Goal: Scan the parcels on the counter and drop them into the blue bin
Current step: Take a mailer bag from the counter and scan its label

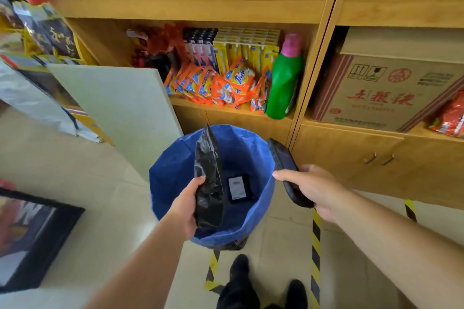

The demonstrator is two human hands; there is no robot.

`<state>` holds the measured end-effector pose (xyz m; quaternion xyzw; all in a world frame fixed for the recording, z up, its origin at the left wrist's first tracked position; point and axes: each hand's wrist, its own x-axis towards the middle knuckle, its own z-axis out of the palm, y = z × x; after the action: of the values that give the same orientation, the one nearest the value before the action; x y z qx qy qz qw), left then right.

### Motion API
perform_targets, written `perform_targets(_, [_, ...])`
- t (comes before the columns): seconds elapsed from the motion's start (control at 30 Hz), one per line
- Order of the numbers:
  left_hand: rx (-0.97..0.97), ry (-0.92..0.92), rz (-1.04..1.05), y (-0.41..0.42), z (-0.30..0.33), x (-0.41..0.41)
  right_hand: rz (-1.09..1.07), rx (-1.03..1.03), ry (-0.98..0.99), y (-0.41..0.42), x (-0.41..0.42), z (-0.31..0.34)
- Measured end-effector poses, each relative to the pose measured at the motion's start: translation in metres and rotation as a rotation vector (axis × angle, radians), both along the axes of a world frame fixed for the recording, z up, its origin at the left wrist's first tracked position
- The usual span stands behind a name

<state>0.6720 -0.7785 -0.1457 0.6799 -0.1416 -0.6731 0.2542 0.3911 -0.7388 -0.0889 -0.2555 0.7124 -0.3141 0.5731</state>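
Observation:
The blue bin (173,165) stands on the floor in front of the wooden shelves. My left hand (187,204) grips a black plastic parcel (209,180) on edge, held over the bin's open mouth. At the bottom of the bin lies another dark parcel with a white label (237,189). My right hand (312,185) holds a black handheld scanner (285,160) just past the bin's right rim, its front end pointing away from me.
Wooden shelves (200,7) packed with snack bags, a green bottle (283,83) and a cardboard box (391,88) stand behind the bin. A white board (118,105) leans at the left. A framed picture (32,238) lies at lower left. Yellow-black tape (315,246) marks the floor by my shoes.

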Motion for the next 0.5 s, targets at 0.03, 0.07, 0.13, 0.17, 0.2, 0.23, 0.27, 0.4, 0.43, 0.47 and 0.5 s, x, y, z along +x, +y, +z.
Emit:
perform_targets(0.03, [0.021, -0.007, -0.021, -0.009, -0.006, 0.004, -0.024, 0.006, 0.002, -0.006, 0.005, -0.003])
perform_targets(0.07, [0.039, -0.016, -0.040, -0.017, -0.013, 0.009, -0.041, 0.011, 0.003, -0.012, 0.010, -0.006])
perform_targets(0.13, [0.070, -0.044, -0.083, -0.033, -0.025, 0.016, -0.073, 0.025, 0.000, -0.022, 0.019, -0.012])
perform_targets(0.17, [0.083, -0.062, -0.103, -0.040, -0.030, 0.018, -0.083, 0.026, -0.010, -0.026, 0.023, -0.014])
perform_targets(0.2, [0.090, -0.077, -0.118, -0.047, -0.035, 0.021, -0.084, 0.028, -0.020, -0.029, 0.026, -0.018])
perform_targets(0.23, [0.101, -0.096, -0.135, -0.055, -0.041, 0.024, -0.093, 0.037, -0.026, -0.032, 0.030, -0.020])
perform_targets(0.27, [0.110, -0.113, -0.151, -0.061, -0.047, 0.027, -0.112, 0.052, -0.022, -0.034, 0.033, -0.023])
perform_targets(0.4, [0.160, -0.163, -0.171, -0.082, -0.060, 0.032, -0.168, 0.097, -0.015, -0.041, 0.043, -0.030])
perform_targets(0.43, [0.165, -0.165, -0.173, -0.087, -0.062, 0.032, -0.174, 0.101, -0.017, -0.043, 0.045, -0.030])
perform_targets(0.47, [0.167, -0.177, -0.179, -0.091, -0.065, 0.032, -0.182, 0.100, -0.019, -0.043, 0.045, -0.031])
perform_targets(0.5, [0.159, -0.199, -0.183, -0.096, -0.066, 0.031, -0.187, 0.105, -0.020, -0.044, 0.046, -0.030])
